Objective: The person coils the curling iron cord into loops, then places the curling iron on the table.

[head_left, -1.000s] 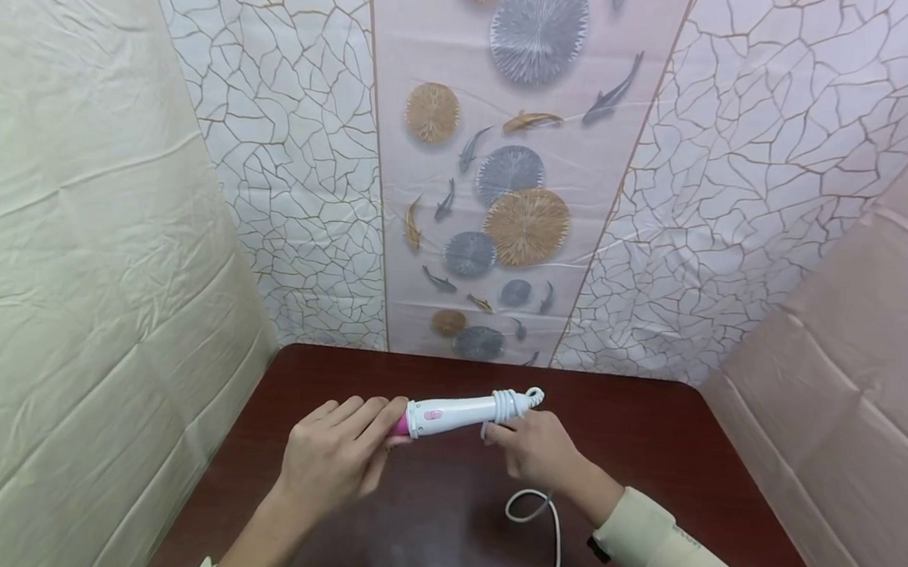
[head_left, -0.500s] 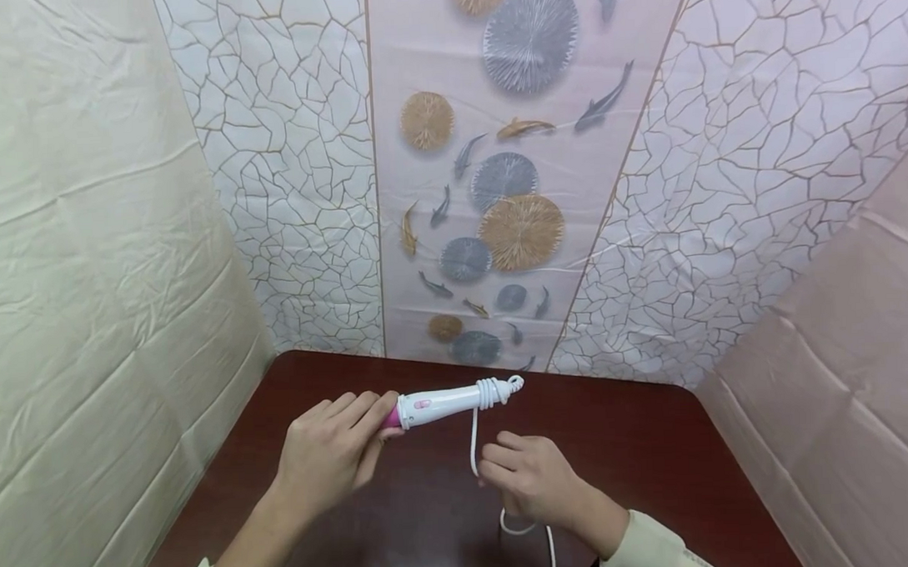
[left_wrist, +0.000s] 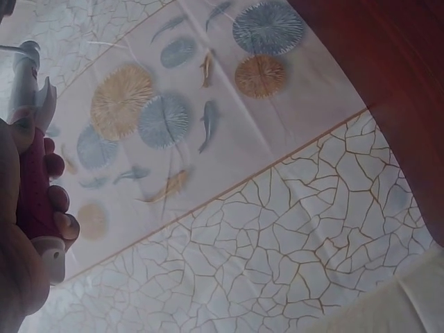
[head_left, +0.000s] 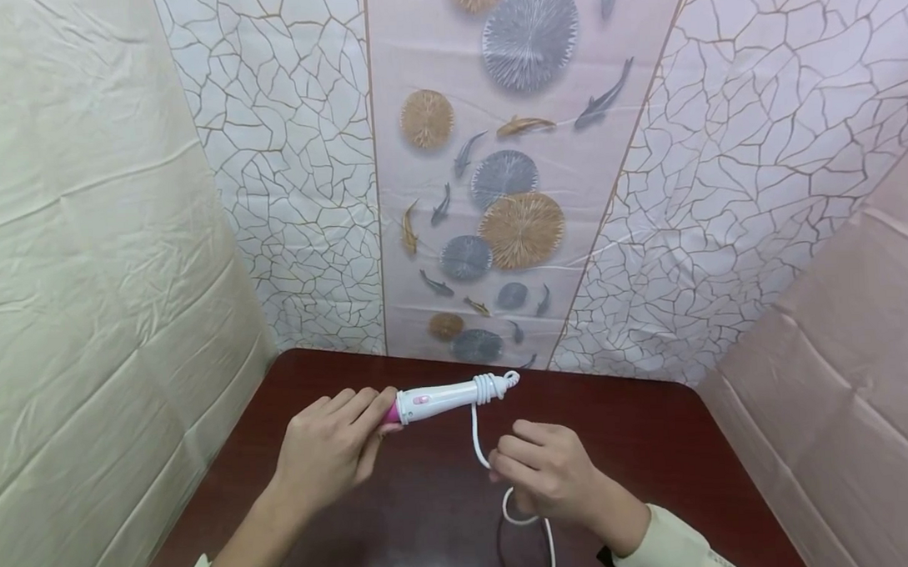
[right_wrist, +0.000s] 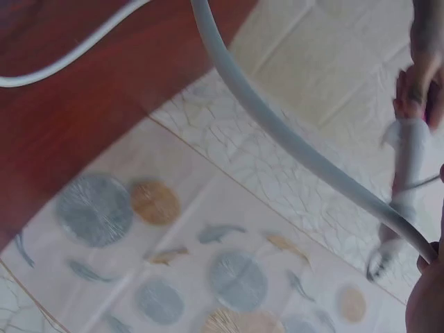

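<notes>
My left hand (head_left: 326,451) grips the pink barrel of a curling iron (head_left: 443,399), held level above the table. Its white handle, with a small pink switch, points right. White cord (head_left: 476,437) is wound in several turns round the handle's end, and one length hangs from the turns to my right hand (head_left: 546,472). Curled fingers of that hand hold the cord, just below and right of the handle. In the left wrist view, fingers wrap the pink barrel (left_wrist: 36,187), which ends in a white tip (left_wrist: 52,260). Close in the right wrist view, the cord (right_wrist: 291,146) runs into the fingers.
Slack cord (head_left: 551,547) loops down below the right hand towards the near side of the dark red-brown table (head_left: 402,519). Patterned cloth (head_left: 466,191) hangs behind the table, with pale padded walls (head_left: 125,328) at both sides.
The right hand has moved down from the handle's end, drawing out a length of cord, then slightly up and right. The curling iron has shifted a little left and up, still in the left hand.
</notes>
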A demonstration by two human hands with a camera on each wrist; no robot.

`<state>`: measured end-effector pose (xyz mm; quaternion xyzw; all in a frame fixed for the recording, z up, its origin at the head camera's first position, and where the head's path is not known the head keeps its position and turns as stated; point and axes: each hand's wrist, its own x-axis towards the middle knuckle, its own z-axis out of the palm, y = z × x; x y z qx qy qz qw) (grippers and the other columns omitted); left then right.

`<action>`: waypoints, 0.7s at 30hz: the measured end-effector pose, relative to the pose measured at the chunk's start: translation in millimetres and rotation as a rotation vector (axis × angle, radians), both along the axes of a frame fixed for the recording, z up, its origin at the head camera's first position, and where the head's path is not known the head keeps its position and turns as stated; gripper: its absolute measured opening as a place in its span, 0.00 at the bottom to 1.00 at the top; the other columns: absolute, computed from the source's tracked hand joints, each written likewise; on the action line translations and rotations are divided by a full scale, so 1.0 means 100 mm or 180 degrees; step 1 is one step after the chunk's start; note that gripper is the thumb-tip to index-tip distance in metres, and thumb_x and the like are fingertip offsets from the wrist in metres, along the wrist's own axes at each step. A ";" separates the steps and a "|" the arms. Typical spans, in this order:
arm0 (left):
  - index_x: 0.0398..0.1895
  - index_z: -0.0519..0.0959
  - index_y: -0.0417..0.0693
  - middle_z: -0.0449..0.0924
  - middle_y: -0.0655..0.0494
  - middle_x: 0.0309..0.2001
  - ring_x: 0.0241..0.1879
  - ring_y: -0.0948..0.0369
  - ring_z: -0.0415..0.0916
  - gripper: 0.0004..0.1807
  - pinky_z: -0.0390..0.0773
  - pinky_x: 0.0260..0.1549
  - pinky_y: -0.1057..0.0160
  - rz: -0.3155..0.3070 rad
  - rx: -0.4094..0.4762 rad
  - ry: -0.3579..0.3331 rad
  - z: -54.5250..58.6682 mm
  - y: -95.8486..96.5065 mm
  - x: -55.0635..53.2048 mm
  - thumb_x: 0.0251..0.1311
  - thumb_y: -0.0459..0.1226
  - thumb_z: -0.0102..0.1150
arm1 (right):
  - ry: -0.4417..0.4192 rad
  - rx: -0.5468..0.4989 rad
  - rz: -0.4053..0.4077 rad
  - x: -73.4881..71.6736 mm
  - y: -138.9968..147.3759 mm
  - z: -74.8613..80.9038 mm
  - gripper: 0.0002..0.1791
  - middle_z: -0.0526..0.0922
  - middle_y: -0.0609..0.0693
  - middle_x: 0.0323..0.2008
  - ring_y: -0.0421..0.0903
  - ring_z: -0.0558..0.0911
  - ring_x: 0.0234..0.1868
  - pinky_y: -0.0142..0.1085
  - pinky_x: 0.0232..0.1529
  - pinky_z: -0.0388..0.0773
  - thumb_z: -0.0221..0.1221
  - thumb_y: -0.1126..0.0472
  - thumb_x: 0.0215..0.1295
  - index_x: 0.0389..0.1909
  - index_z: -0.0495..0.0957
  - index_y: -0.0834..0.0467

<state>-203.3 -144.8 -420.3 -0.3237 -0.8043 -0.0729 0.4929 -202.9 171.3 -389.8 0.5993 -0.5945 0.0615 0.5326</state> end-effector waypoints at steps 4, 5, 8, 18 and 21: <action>0.56 0.88 0.49 0.87 0.61 0.39 0.29 0.61 0.78 0.21 0.77 0.24 0.63 0.0011 -0.0023 -0.0053 -0.02 -0.01 0.00 0.83 0.52 0.53 | 0.0084 -0.0198 0.0057 0.00 0.00 0.15 0.18 0.77 0.45 0.23 0.40 0.66 0.22 0.27 0.22 0.63 0.56 0.67 0.79 0.25 0.82 0.59; 0.56 0.89 0.49 0.87 0.61 0.39 0.29 0.62 0.78 0.21 0.77 0.24 0.63 0.0005 -0.0029 -0.0074 -0.02 -0.01 0.01 0.83 0.52 0.53 | 0.0094 -0.0250 0.0071 0.00 0.01 0.18 0.18 0.77 0.45 0.23 0.40 0.66 0.22 0.27 0.21 0.62 0.56 0.67 0.79 0.24 0.82 0.59; 0.56 0.89 0.50 0.87 0.62 0.39 0.28 0.62 0.77 0.23 0.76 0.24 0.64 -0.0002 -0.0048 -0.0131 -0.04 0.00 0.02 0.85 0.53 0.50 | 0.0126 -0.0385 0.0103 -0.01 0.02 0.26 0.19 0.75 0.45 0.22 0.40 0.63 0.21 0.27 0.21 0.59 0.57 0.67 0.79 0.23 0.82 0.59; 0.56 0.89 0.50 0.88 0.63 0.38 0.28 0.63 0.76 0.22 0.75 0.23 0.65 -0.0192 -0.0042 -0.0122 -0.06 0.05 0.03 0.84 0.52 0.50 | 0.0215 -0.0678 0.0147 -0.04 0.00 0.47 0.20 0.71 0.46 0.20 0.41 0.61 0.20 0.28 0.20 0.56 0.58 0.67 0.78 0.21 0.80 0.60; 0.56 0.89 0.50 0.88 0.63 0.39 0.28 0.63 0.77 0.21 0.75 0.23 0.66 -0.0255 -0.0089 -0.0126 -0.07 0.06 0.04 0.84 0.51 0.50 | 0.0180 -0.0697 0.0087 -0.05 0.02 0.50 0.20 0.72 0.47 0.20 0.41 0.60 0.20 0.28 0.19 0.56 0.58 0.66 0.80 0.22 0.80 0.61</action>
